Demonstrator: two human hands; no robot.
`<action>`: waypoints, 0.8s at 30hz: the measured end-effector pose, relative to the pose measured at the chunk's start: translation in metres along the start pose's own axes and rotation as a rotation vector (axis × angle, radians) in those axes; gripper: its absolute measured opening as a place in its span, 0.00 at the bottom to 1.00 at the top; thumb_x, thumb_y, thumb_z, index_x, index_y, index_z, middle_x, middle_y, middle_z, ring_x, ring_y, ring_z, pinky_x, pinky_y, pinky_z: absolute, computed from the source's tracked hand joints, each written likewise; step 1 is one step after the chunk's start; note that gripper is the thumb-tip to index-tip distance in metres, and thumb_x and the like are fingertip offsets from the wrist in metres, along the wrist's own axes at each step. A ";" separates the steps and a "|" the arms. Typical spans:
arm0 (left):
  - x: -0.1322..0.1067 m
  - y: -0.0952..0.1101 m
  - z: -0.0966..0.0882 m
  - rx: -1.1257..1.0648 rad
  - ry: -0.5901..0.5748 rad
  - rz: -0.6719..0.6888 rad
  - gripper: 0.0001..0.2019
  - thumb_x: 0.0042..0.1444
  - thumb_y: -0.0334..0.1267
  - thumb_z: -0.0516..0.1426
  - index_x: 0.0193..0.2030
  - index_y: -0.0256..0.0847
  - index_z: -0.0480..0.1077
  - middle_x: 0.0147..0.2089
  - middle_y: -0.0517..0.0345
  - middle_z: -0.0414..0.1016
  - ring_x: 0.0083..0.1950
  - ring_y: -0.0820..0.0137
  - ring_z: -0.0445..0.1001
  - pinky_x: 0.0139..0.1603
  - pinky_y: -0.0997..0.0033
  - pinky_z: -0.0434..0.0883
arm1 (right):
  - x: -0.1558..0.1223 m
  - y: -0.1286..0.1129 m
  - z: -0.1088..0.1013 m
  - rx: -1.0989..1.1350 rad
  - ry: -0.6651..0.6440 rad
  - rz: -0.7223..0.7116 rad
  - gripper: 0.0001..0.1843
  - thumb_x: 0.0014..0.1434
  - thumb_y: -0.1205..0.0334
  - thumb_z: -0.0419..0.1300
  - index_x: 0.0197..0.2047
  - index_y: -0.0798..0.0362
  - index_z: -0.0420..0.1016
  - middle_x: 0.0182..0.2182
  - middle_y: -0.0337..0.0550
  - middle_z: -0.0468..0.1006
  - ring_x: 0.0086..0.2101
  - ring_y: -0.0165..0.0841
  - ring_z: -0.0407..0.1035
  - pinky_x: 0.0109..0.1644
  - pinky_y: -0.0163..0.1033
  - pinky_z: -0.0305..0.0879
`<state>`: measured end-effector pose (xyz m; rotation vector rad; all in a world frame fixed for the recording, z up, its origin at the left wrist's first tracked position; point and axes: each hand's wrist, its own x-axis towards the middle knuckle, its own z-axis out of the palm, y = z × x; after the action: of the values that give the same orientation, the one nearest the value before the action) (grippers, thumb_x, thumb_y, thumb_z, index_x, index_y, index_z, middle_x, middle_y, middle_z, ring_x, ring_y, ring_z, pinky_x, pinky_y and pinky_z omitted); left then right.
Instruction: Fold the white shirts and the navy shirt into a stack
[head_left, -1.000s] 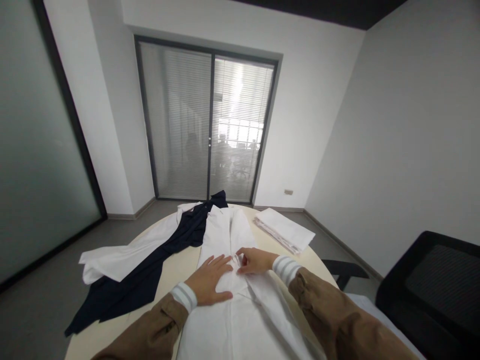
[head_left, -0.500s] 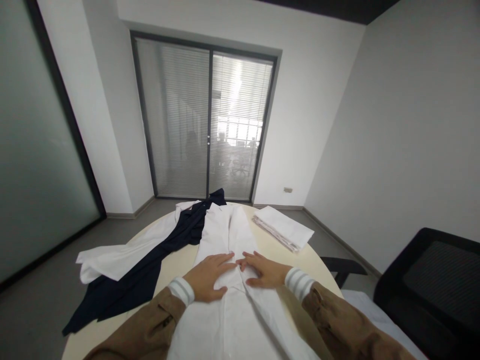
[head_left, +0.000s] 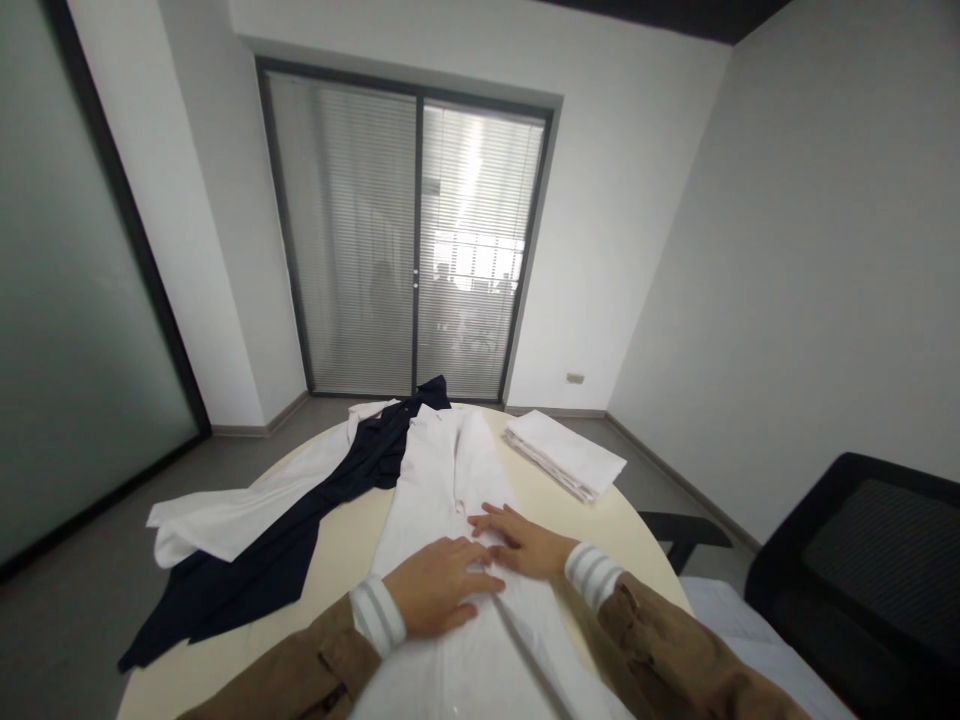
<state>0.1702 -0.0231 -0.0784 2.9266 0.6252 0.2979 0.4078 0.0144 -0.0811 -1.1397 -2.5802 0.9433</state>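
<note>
A long white garment (head_left: 435,465), its kind not clear, lies lengthwise over the pale round table (head_left: 352,535) with folds running along its middle. My left hand (head_left: 442,585) rests on it with fingers apart, slightly nearer to me than the other hand. Just beyond and to the right, my right hand (head_left: 523,540) is spread on the same cloth near a crease. The fingertips of both hands come close together or overlap at the middle fold. Neither hand appears to grip the fabric.
Left on the table lie a navy garment (head_left: 281,560) and another white garment (head_left: 262,505), hanging past the edge. A folded white stack (head_left: 562,452) sits at the back right. A black mesh chair (head_left: 862,560) stands on the right, with white cloth (head_left: 739,620) on its seat.
My left hand has slid right and toward me over the cloth. My right hand has barely moved. The white garment spreads slightly wider on the left.
</note>
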 end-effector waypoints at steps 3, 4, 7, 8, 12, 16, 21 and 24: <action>0.010 0.013 0.008 -0.005 0.007 0.093 0.13 0.64 0.41 0.56 0.55 0.50 0.69 0.59 0.56 0.71 0.58 0.60 0.68 0.59 0.57 0.66 | 0.001 0.003 0.002 0.024 0.010 0.007 0.20 0.67 0.54 0.50 0.60 0.44 0.67 0.68 0.39 0.60 0.70 0.40 0.38 0.71 0.60 0.27; 0.012 0.015 0.011 -0.006 0.019 0.122 0.10 0.65 0.41 0.55 0.52 0.49 0.70 0.58 0.57 0.72 0.57 0.61 0.68 0.58 0.59 0.66 | 0.001 0.004 0.002 0.032 0.014 0.006 0.20 0.67 0.53 0.50 0.59 0.44 0.68 0.67 0.40 0.60 0.70 0.40 0.38 0.71 0.61 0.27; 0.015 0.020 0.016 -0.029 0.059 0.181 0.09 0.69 0.40 0.49 0.44 0.46 0.71 0.52 0.58 0.76 0.53 0.64 0.69 0.52 0.63 0.67 | 0.003 0.009 0.000 0.068 0.059 -0.006 0.21 0.68 0.48 0.49 0.58 0.45 0.71 0.66 0.42 0.63 0.69 0.41 0.43 0.71 0.59 0.31; 0.015 0.021 0.016 -0.041 0.074 0.179 0.10 0.69 0.38 0.49 0.43 0.45 0.71 0.49 0.57 0.77 0.51 0.64 0.70 0.51 0.63 0.67 | 0.004 0.011 -0.001 0.085 0.090 -0.012 0.22 0.68 0.46 0.49 0.57 0.46 0.72 0.65 0.43 0.64 0.69 0.41 0.45 0.72 0.58 0.35; 0.011 0.023 0.010 -0.079 0.141 0.086 0.08 0.61 0.34 0.52 0.46 0.42 0.69 0.43 0.53 0.76 0.47 0.62 0.70 0.53 0.60 0.64 | 0.007 0.020 -0.006 0.105 0.179 -0.005 0.26 0.66 0.43 0.51 0.57 0.50 0.73 0.63 0.49 0.67 0.66 0.40 0.54 0.70 0.51 0.48; 0.009 0.024 0.007 -0.117 0.059 0.172 0.13 0.61 0.41 0.57 0.53 0.47 0.70 0.44 0.55 0.75 0.48 0.61 0.70 0.54 0.59 0.64 | 0.008 0.024 -0.005 0.054 0.166 -0.007 0.27 0.64 0.44 0.54 0.60 0.50 0.71 0.64 0.49 0.65 0.66 0.41 0.53 0.70 0.51 0.47; 0.015 0.039 0.014 -0.140 0.055 0.217 0.08 0.63 0.44 0.58 0.48 0.49 0.71 0.58 0.57 0.71 0.56 0.62 0.68 0.57 0.61 0.63 | 0.006 0.024 0.000 0.010 0.160 -0.022 0.30 0.64 0.41 0.53 0.63 0.50 0.68 0.66 0.50 0.62 0.68 0.42 0.49 0.71 0.53 0.44; 0.018 0.048 0.016 -0.144 0.031 0.282 0.04 0.62 0.36 0.58 0.43 0.43 0.69 0.47 0.60 0.77 0.49 0.67 0.71 0.54 0.65 0.64 | 0.004 0.024 0.000 0.023 0.162 -0.012 0.32 0.64 0.39 0.51 0.63 0.49 0.68 0.66 0.48 0.61 0.68 0.42 0.49 0.72 0.53 0.43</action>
<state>0.2086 -0.0608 -0.0826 2.8705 0.1828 0.3994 0.4193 0.0291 -0.0962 -1.1431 -2.4394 0.8391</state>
